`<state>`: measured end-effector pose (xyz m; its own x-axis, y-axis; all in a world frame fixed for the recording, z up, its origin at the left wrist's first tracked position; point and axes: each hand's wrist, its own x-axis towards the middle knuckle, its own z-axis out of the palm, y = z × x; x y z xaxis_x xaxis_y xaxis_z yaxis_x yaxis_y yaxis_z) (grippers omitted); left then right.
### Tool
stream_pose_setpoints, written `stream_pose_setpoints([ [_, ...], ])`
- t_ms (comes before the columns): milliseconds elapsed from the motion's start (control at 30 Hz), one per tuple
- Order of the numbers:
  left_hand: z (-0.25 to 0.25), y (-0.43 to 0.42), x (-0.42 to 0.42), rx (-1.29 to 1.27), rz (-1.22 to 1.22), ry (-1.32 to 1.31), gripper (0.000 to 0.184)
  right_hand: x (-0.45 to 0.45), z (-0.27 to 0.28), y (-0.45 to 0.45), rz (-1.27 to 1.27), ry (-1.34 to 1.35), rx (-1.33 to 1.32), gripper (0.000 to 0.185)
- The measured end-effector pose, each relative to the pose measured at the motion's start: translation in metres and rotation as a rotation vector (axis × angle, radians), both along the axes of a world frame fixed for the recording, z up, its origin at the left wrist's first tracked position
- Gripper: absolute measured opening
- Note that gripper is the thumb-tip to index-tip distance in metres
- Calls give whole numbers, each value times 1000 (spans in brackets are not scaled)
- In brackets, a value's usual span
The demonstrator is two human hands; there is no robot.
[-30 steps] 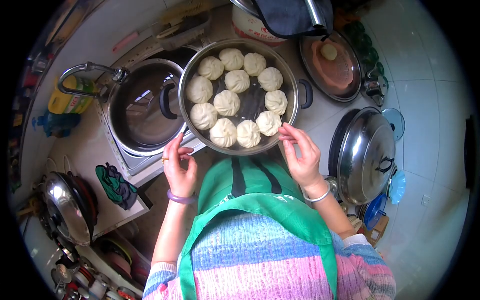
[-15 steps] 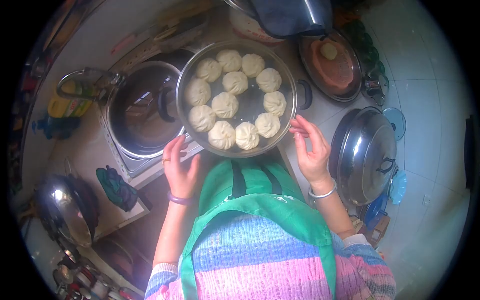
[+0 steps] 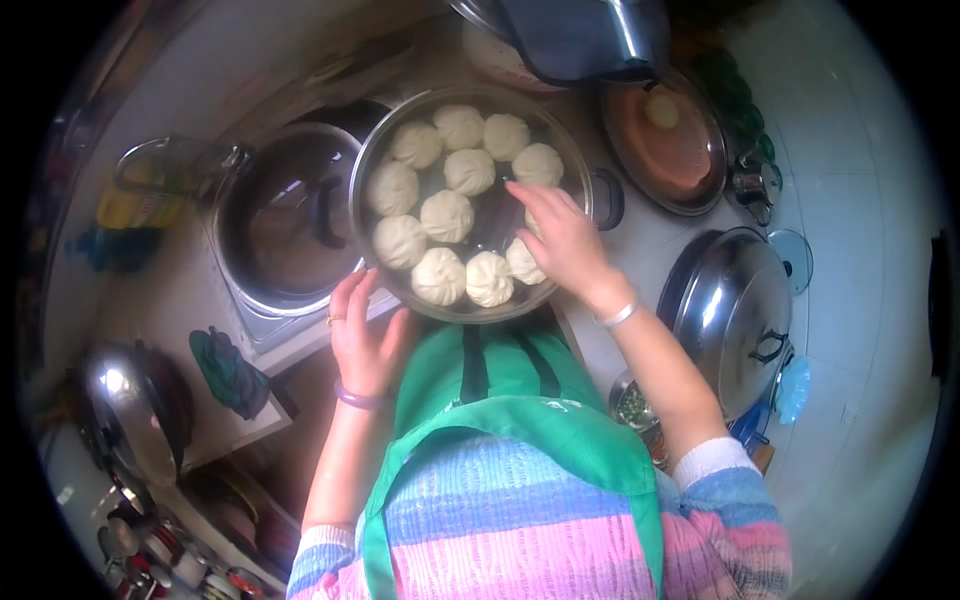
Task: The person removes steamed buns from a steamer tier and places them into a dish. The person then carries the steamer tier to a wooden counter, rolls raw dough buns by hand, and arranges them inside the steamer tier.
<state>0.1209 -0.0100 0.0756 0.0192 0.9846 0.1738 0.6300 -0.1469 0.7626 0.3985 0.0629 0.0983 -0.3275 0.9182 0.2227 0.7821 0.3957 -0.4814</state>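
A round metal steamer tray [image 3: 367,262] holds several pleated dough buns [image 3: 470,172]. My right hand [image 3: 566,243] reaches over its right side, with thumb and fingers around one bun, which they mostly hide. How firmly the fingers press on it is hard to see. My left hand [image 3: 362,325] is at the tray's lower left rim, with thumb and fingers apart. Its fingertips are at or very near the rim, and it holds nothing.
A wide pot [image 3: 232,265] with liquid stands on the left, partly under the tray. On the right lie a large domed lid [image 3: 735,310] and a small bowl of chopped greens [image 3: 632,405]. A pan with pinkish contents [image 3: 670,150] sits at the upper right. A bunched cloth [image 3: 230,372] lies lower left.
My right hand has moved from beside the tray's right rim inward over the buns and closed around one. My left hand has stayed near the rim. The small bowl has come into view.
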Motion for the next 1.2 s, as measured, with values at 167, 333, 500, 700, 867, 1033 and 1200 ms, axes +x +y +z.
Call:
stream_pose_setpoints([
  [167, -3, -16, -9, -29, 63, -5, 59, -10, -63, 70, 330, -443, 178, 45],
  [333, -4, -34, -17, -94, 149, 6, 58, -26, -91, 116, 577, -514, 301, 39],
  [500, -4, -42, -16, -111, 205, -46, 56, -34, -87, 128, 701, -707, 48, 40],
  [700, -6, -41, -12, -104, 191, -75, 54, -25, -103, 125, 668, -592, 125, 28],
  [867, -5, -34, -11, -86, 169, -67, 54, -9, -101, 121, 630, -462, 220, 34],
  [1033, 6, 6, 11, -21, -64, 125, 59, -1, -59, 91, 357, -312, 94, 74],
  [1200, -40, 84, 88, -74, -214, 557, 68, 4, 9, 55, 7, 89, 190, 63],
])
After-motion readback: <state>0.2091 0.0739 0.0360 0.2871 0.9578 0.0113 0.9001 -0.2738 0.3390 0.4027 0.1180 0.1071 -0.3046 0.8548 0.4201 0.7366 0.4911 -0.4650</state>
